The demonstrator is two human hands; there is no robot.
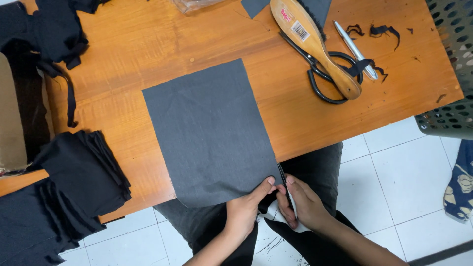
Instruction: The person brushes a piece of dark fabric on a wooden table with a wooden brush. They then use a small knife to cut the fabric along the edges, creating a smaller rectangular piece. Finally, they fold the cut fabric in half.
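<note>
Far to my left a stack of folded black fabric pieces point(81, 172) sits at the near edge of the wooden table point(148, 44), with more loose black cloth point(44, 29) heaped at the far left corner. In the middle lies a dark grey rectangular fabric panel point(207, 128), flat on the wood, its near edge hanging just over the table edge above my lap. My left hand point(244, 209) pinches that near right corner of the panel, thumb on top, fingers curled under. Just beside it, touching, my right hand point(303, 204) is closed around the same corner, thumb pressed at the panel's right edge. Farther right and well apart from my hands, a wooden shoe-sole form point(315, 44) lies across black-handled scissors point(320, 74), with a silver pen point(354, 49) beside them and a few black thread scraps point(382, 30) near the pen
</note>
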